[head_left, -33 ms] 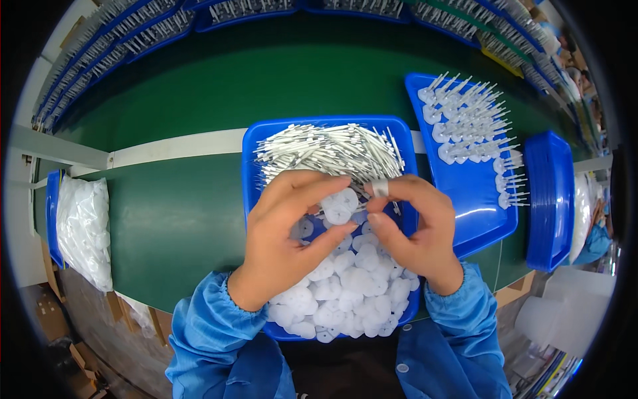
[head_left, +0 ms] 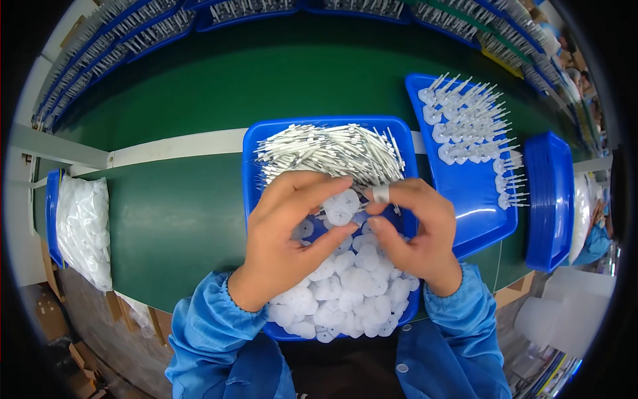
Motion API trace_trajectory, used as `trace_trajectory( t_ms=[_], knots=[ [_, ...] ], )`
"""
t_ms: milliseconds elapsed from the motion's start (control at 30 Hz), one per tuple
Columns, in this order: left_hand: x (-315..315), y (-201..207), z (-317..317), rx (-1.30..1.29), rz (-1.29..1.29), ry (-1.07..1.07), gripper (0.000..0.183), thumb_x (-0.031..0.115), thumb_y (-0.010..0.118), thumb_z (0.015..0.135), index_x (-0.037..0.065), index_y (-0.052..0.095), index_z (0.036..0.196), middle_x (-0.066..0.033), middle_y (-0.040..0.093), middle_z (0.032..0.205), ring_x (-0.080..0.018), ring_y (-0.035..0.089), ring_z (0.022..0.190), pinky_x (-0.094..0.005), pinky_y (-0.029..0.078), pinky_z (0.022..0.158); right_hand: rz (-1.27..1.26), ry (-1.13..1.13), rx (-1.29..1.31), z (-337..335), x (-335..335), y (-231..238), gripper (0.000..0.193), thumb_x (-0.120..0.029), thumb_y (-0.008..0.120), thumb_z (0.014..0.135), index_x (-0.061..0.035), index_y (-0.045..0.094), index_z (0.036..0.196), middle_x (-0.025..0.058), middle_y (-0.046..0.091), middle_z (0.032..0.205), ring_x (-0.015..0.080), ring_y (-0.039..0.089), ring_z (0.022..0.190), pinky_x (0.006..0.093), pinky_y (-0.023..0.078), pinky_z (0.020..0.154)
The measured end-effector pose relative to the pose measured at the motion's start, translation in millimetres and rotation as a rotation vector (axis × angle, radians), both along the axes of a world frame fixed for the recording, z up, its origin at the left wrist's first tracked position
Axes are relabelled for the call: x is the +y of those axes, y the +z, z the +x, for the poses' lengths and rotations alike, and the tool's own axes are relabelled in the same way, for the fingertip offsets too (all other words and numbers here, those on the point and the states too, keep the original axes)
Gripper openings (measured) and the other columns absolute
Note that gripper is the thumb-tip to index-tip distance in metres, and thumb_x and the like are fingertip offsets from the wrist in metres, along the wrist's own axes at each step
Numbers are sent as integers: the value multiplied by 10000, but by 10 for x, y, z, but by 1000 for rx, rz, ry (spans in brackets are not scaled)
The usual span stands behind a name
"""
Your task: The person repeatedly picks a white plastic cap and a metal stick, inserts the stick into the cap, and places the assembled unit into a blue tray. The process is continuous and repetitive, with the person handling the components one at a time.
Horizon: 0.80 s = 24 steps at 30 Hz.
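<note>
My left hand (head_left: pixel 282 229) pinches a translucent white lobed plastic disc (head_left: pixel 342 207) between thumb and fingers, its broad face showing. Close to its right side, my right hand (head_left: pixel 422 226) is curled, with pale tape round the index finger. A thin pale piece shows by its fingertips, but I cannot make out what they hold. Both hands hover over a blue tray (head_left: pixel 250 156). Thin white rods (head_left: pixel 319 153) lie heaped in the tray's far half, and loose translucent discs (head_left: pixel 332 292) fill the near half.
A second blue tray (head_left: pixel 458 193) at the right bears rows of discs with rods standing in them. Beyond it are stacked blue trays (head_left: pixel 550 199). A bag of white pieces (head_left: pixel 83 226) sits at the left. Filled trays (head_left: pixel 246 12) line the green table's (head_left: pixel 173 219) far edge.
The disc in my left hand has shifted very slightly to the right. Otherwise both hands and the trays look the same.
</note>
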<state>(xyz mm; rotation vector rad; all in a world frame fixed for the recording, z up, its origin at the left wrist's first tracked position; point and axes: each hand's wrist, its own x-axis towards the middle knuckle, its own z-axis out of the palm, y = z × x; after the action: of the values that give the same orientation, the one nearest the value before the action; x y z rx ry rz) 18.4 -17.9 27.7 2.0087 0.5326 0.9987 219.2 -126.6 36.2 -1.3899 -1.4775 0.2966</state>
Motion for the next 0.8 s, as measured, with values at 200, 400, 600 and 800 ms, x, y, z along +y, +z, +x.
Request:
trace_trajectory(
  t_ms=[200, 400, 600, 800],
  knots=[
    [-2, 7, -9, -7, -37, -19, 612, 39, 948, 799, 85, 774, 1385, -93, 715, 1169, -193, 693, 972, -290, 586, 727, 181, 38, -492, 27, 37, 59, 413, -40, 865, 738, -108, 841, 1144, 24, 782, 1004, 219, 737, 821, 351, 534, 735],
    [-15, 13, 0, -22, -70, -60, 627, 31, 925, 812, 70, 756, 1414, -105, 719, 1189, -229, 694, 981, -316, 584, 752, 174, 10, -408, 47, 53, 16, 407, -23, 852, 736, -79, 834, 1138, 52, 780, 1001, 232, 734, 807, 363, 548, 719],
    [-38, -1, -1, -6, -89, -71, 641, 20, 913, 798, 55, 751, 1418, -129, 722, 1213, -293, 701, 1044, -380, 575, 894, 141, 30, -379, 27, 36, 50, 403, -16, 838, 731, -74, 832, 1129, 62, 776, 991, 246, 730, 798, 369, 550, 716],
    [-30, -16, -13, -3, -80, -65, 636, 36, 911, 800, 53, 751, 1415, -128, 726, 1230, -312, 700, 1084, -399, 565, 938, 104, 114, -382, 91, -149, 57, 367, 15, 803, 745, -57, 826, 1104, 85, 788, 1015, 259, 744, 811, 366, 575, 748]
  ],
)
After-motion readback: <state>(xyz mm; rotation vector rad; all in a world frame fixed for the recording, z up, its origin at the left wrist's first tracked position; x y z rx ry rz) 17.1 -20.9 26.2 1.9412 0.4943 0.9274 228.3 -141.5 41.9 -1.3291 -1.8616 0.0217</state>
